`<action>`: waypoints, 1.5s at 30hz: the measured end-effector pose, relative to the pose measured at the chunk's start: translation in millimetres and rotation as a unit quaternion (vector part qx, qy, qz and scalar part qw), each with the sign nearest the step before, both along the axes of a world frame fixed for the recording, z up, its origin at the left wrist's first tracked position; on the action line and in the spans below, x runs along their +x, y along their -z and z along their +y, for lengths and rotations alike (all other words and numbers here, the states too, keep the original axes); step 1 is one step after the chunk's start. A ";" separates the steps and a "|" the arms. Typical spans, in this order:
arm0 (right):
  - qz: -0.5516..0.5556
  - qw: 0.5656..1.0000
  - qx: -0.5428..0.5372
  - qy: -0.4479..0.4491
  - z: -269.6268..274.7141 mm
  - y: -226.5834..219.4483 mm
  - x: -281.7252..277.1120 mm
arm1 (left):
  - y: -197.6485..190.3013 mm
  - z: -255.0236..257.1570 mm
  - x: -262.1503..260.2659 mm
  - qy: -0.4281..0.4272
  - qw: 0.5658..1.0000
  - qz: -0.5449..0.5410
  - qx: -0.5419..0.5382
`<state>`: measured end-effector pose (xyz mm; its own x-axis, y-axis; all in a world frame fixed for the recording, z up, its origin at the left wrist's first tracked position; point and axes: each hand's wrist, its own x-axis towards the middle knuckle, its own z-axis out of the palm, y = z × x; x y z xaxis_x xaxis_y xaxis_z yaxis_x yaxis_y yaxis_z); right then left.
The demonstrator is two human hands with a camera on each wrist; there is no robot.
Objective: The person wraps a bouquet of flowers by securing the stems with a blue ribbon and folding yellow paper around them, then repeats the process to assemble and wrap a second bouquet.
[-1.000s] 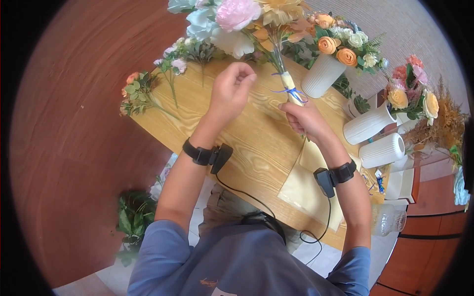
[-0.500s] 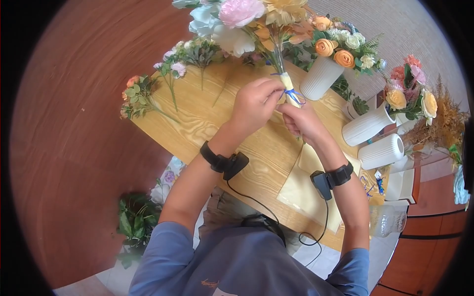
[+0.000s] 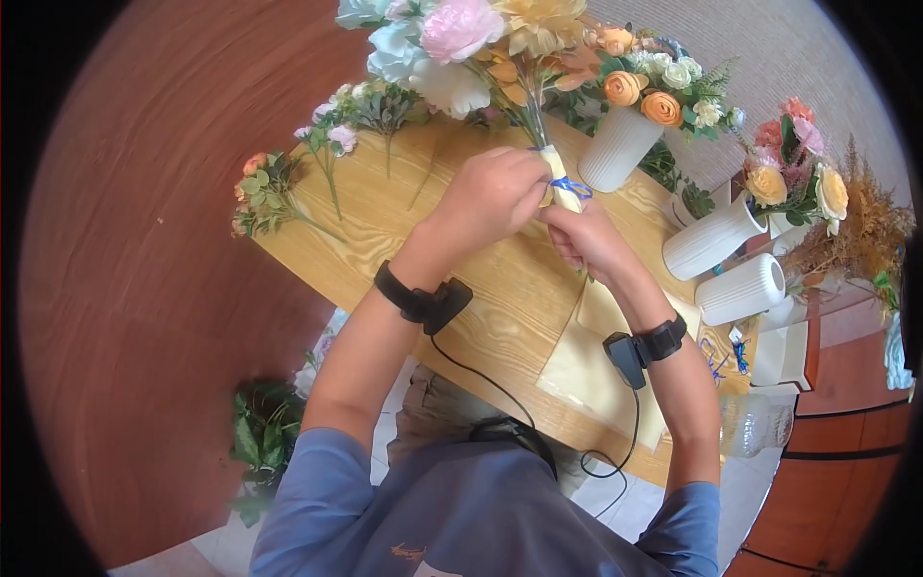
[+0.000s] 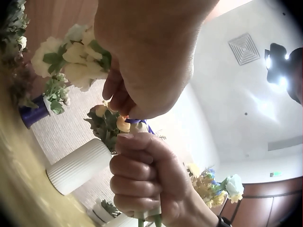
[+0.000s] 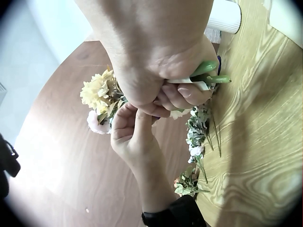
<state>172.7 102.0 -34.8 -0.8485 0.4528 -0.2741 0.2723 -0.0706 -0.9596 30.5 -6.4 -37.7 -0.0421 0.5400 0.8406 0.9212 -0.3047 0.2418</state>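
My right hand (image 3: pixel 588 238) grips a bouquet (image 3: pixel 466 34) by its stems, which are wrapped in pale yellow paper (image 3: pixel 566 199). Large pink, yellow, white and light blue blooms lean out above. Around the wrap runs a blue ribbon (image 3: pixel 574 187) with loops. Beside it, my left hand (image 3: pixel 498 195) has its curled fingertips right at the ribbon, pinching it; the palm hides the pinch in the head view. Green stem ends (image 5: pixel 208 71) stick out below the right fist in the right wrist view. The left wrist view shows the left fingers (image 4: pixel 116 92) just over the right fist.
Loose flower sprigs (image 3: pixel 332 144) lie along the table's (image 3: pixel 481 298) far left edge. White ribbed vases (image 3: pixel 620 149) stand or lie at the right, some with flowers. Near my right forearm are yellow wrapping sheets (image 3: pixel 596 370) and blue ribbon scraps (image 3: pixel 738 354).
My left hand has come from left of the bouquet across to the blue ribbon and taken hold there. The right hand keeps its grip on the wrapped stems, nearly still.
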 end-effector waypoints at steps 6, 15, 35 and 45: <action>-0.012 1.000 0.012 0.009 4.9 -4.8 5.1 | 5.1 -7.2 -7.4 -0.008 0.998 -0.055 -0.008; 0.006 0.999 0.013 0.034 12.0 -11.1 14.5 | 14.1 -39.7 -34.6 -0.115 0.969 -0.219 0.015; 0.016 0.998 0.035 0.045 -9.2 -13.1 15.9 | 8.0 8.1 15.5 0.256 0.726 -0.616 -0.170; -0.033 0.997 0.044 -0.045 -2.1 -13.1 27.4 | 22.7 19.2 18.5 0.399 0.644 -0.642 -0.115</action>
<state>200.1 99.9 -21.7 -0.8679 0.4013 -0.2928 0.3365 0.0414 -0.9408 49.0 12.8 -60.4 -0.2541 0.9248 0.2831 -0.5123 -0.3770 0.7716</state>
